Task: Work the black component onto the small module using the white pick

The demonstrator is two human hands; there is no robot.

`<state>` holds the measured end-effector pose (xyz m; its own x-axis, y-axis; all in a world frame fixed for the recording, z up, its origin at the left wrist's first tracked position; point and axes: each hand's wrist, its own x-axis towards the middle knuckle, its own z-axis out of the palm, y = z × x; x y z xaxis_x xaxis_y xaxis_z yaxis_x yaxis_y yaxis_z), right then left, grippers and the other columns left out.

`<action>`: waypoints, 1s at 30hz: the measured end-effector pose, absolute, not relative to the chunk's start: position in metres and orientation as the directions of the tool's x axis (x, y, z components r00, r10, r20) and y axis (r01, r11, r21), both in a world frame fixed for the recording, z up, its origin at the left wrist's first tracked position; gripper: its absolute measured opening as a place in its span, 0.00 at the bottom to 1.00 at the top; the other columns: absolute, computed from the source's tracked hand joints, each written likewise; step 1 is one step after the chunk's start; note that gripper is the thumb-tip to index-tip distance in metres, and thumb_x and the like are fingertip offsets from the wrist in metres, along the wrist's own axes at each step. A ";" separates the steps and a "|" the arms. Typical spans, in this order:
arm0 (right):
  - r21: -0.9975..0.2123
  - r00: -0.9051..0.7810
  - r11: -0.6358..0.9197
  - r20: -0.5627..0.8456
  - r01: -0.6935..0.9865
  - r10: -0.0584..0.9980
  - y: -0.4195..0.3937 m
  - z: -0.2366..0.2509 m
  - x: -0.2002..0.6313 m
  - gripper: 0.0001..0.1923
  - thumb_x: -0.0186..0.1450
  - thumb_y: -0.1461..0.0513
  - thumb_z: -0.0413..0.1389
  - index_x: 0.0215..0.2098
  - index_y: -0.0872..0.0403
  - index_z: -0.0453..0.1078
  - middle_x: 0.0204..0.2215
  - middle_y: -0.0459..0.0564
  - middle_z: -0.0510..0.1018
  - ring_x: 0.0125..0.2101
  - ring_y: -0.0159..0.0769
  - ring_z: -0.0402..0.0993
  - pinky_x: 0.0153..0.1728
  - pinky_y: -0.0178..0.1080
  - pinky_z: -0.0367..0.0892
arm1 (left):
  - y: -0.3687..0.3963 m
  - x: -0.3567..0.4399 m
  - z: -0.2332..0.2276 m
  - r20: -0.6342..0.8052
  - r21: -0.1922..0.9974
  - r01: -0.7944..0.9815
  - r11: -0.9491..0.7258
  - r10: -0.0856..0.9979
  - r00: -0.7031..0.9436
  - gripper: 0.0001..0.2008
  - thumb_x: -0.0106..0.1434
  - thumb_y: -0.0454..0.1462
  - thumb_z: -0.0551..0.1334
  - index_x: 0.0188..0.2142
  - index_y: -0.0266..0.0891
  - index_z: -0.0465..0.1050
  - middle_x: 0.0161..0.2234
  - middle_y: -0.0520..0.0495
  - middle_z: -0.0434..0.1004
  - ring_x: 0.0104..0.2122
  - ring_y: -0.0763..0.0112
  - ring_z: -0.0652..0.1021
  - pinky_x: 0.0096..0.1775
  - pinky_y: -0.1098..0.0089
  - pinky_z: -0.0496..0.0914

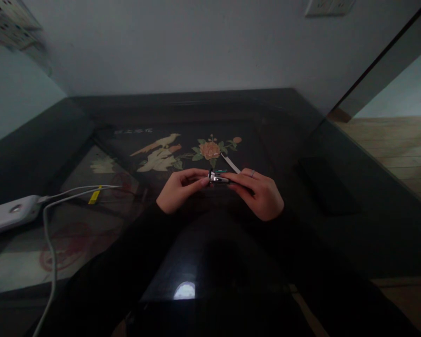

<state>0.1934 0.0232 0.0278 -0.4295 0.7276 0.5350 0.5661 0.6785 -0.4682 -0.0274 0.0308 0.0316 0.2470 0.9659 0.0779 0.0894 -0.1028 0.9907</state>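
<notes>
We see our left hand (180,189) and our right hand (257,193) meeting over the dark worktop (337,234), both pinching a small shiny metal clip (218,178) between the fingertips. A white strip (230,164) goes out from the clip, just behind the right hand. Far to the left of our left hand lie a white cable (51,243) and a white power strip (9,213). Just beyond the hands, a painted flower (209,150) and bird (159,142) decorate the worktop.

Shiny metal clip (218,178) over a glossy black lacquered table (337,234); smooth white plastic power strip (10,213)
</notes>
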 end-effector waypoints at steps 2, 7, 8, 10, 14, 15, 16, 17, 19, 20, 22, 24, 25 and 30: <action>-0.473 -0.431 0.675 0.528 0.566 0.732 0.023 0.028 0.193 0.15 0.68 0.62 0.52 0.51 0.50 0.73 0.36 0.49 0.78 0.37 0.35 0.75 0.40 0.37 0.69 | 0.031 -0.026 0.030 0.062 0.994 0.074 -0.081 0.971 0.231 0.13 0.54 0.42 0.69 0.35 0.36 0.79 0.33 0.45 0.83 0.34 0.66 0.81 0.41 0.66 0.73; -0.457 -0.436 0.698 0.556 0.551 0.708 0.022 0.029 0.193 0.15 0.68 0.63 0.53 0.51 0.51 0.74 0.35 0.50 0.78 0.35 0.36 0.75 0.39 0.37 0.70 | 0.032 -0.026 0.028 0.006 1.000 -0.013 -0.003 0.969 0.248 0.11 0.51 0.41 0.71 0.31 0.37 0.78 0.28 0.49 0.82 0.29 0.71 0.79 0.36 0.70 0.73; -0.457 -0.436 0.700 0.559 0.548 0.706 0.022 0.029 0.193 0.15 0.68 0.63 0.53 0.51 0.52 0.74 0.35 0.50 0.78 0.35 0.36 0.75 0.39 0.37 0.70 | 0.032 -0.027 0.028 -0.002 1.000 -0.024 0.008 0.966 0.257 0.11 0.50 0.41 0.72 0.30 0.37 0.78 0.28 0.49 0.81 0.28 0.71 0.79 0.35 0.71 0.73; -0.465 -0.429 0.701 0.564 0.541 0.706 0.022 0.030 0.193 0.15 0.68 0.63 0.53 0.51 0.51 0.74 0.35 0.50 0.78 0.35 0.36 0.75 0.38 0.37 0.70 | 0.032 -0.026 0.027 -0.010 0.998 -0.052 0.025 0.962 0.272 0.12 0.49 0.42 0.72 0.29 0.37 0.78 0.27 0.49 0.81 0.28 0.71 0.79 0.35 0.71 0.72; -0.483 -0.421 0.710 0.579 0.513 0.698 0.021 0.031 0.192 0.15 0.67 0.64 0.54 0.51 0.51 0.74 0.34 0.48 0.77 0.34 0.33 0.74 0.38 0.35 0.70 | 0.031 -0.022 0.029 -0.020 0.985 -0.161 0.068 0.959 0.281 0.14 0.46 0.44 0.74 0.27 0.37 0.78 0.25 0.50 0.80 0.26 0.73 0.78 0.33 0.71 0.72; -0.484 -0.424 0.715 0.582 0.505 0.694 0.021 0.031 0.192 0.15 0.67 0.64 0.54 0.51 0.51 0.74 0.33 0.48 0.77 0.33 0.33 0.74 0.38 0.35 0.70 | 0.031 -0.021 0.029 -0.026 0.978 -0.190 0.082 0.959 0.283 0.14 0.45 0.44 0.74 0.26 0.38 0.78 0.24 0.51 0.80 0.26 0.73 0.77 0.33 0.72 0.72; -0.483 -0.428 0.720 0.585 0.499 0.689 0.021 0.031 0.192 0.15 0.67 0.64 0.54 0.51 0.52 0.74 0.33 0.48 0.77 0.33 0.33 0.74 0.38 0.35 0.70 | 0.031 -0.021 0.029 -0.031 0.973 -0.212 0.094 0.958 0.284 0.14 0.45 0.44 0.74 0.25 0.38 0.78 0.24 0.51 0.79 0.25 0.74 0.77 0.32 0.72 0.72; -0.483 -0.430 0.722 0.585 0.496 0.687 0.021 0.031 0.192 0.15 0.67 0.64 0.54 0.51 0.53 0.74 0.33 0.49 0.77 0.33 0.33 0.74 0.38 0.35 0.70 | 0.031 -0.020 0.029 -0.036 0.969 -0.226 0.104 0.958 0.285 0.14 0.45 0.44 0.75 0.25 0.38 0.78 0.23 0.52 0.79 0.25 0.75 0.77 0.32 0.73 0.71; -0.486 -0.427 0.717 0.582 0.499 0.692 0.021 0.031 0.192 0.15 0.67 0.64 0.54 0.51 0.52 0.74 0.33 0.49 0.77 0.32 0.33 0.74 0.38 0.35 0.70 | 0.031 -0.021 0.028 -0.045 0.968 -0.223 0.113 0.957 0.288 0.13 0.45 0.43 0.75 0.25 0.38 0.78 0.23 0.53 0.79 0.25 0.76 0.76 0.32 0.74 0.71; -0.488 -0.423 0.712 0.579 0.505 0.697 0.021 0.031 0.192 0.15 0.67 0.64 0.54 0.51 0.52 0.74 0.33 0.48 0.77 0.32 0.33 0.74 0.38 0.35 0.70 | 0.032 -0.021 0.028 -0.045 0.971 -0.212 0.110 0.956 0.290 0.13 0.45 0.42 0.75 0.25 0.38 0.78 0.23 0.53 0.79 0.25 0.77 0.76 0.32 0.75 0.70; -0.488 -0.411 0.701 0.577 0.519 0.706 0.021 0.030 0.192 0.15 0.68 0.63 0.53 0.51 0.50 0.74 0.33 0.48 0.77 0.33 0.33 0.74 0.38 0.35 0.70 | 0.033 -0.023 0.027 -0.042 0.979 -0.177 0.099 0.954 0.298 0.12 0.46 0.42 0.74 0.25 0.37 0.77 0.23 0.53 0.79 0.25 0.77 0.76 0.32 0.74 0.70; -0.485 -0.400 0.698 0.583 0.527 0.707 0.020 0.029 0.191 0.14 0.68 0.62 0.53 0.50 0.49 0.74 0.32 0.48 0.77 0.33 0.33 0.74 0.37 0.36 0.70 | 0.033 -0.024 0.027 -0.040 0.986 -0.141 0.087 0.951 0.306 0.12 0.47 0.42 0.74 0.26 0.37 0.76 0.24 0.52 0.79 0.25 0.75 0.76 0.32 0.73 0.70; -0.485 -0.396 0.698 0.586 0.527 0.706 0.020 0.029 0.191 0.14 0.68 0.62 0.53 0.50 0.50 0.74 0.32 0.48 0.77 0.33 0.34 0.74 0.37 0.36 0.70 | 0.033 -0.024 0.028 -0.038 0.988 -0.128 0.080 0.952 0.305 0.12 0.48 0.42 0.73 0.26 0.37 0.76 0.24 0.52 0.79 0.25 0.75 0.76 0.32 0.72 0.70; -0.469 -0.441 0.727 0.584 0.501 0.681 0.020 0.031 0.191 0.15 0.68 0.63 0.53 0.51 0.50 0.73 0.34 0.48 0.78 0.33 0.33 0.74 0.38 0.36 0.71 | 0.031 -0.022 0.029 0.002 0.988 -0.153 0.039 0.966 0.258 0.12 0.48 0.42 0.73 0.27 0.37 0.77 0.25 0.50 0.79 0.26 0.72 0.77 0.35 0.69 0.71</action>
